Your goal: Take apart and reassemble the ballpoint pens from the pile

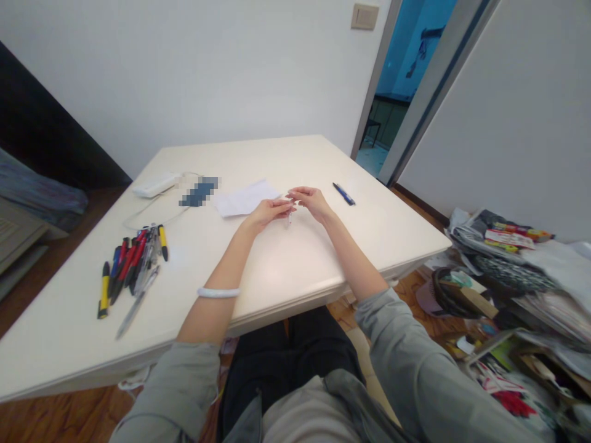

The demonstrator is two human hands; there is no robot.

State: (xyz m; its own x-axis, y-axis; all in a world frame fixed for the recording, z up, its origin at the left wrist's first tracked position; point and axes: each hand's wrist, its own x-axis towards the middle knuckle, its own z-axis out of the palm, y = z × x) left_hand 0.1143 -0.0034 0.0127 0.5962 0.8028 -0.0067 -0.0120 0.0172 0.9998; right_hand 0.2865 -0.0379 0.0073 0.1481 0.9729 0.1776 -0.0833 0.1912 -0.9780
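Above the middle of the table, my left hand (269,211) is closed around a slim clear pen (290,218), whose lower end sticks out below the fingers. My right hand (310,200) is closed in a pinch just above, its fingertips close to the pen's upper end. What the right fingertips grip is too small to make out. Behind the left hand lies a sheet of white paper (244,198). A blue pen (344,194) rests on the table to the right of both hands.
A pile of several pens (133,258), red, blue, clear and yellow-black, lies at the table's left. Behind it are a white power strip (157,184) with a cable and a blurred-out dark blue item (199,192). Bags and boxes (521,289) crowd the floor at right.
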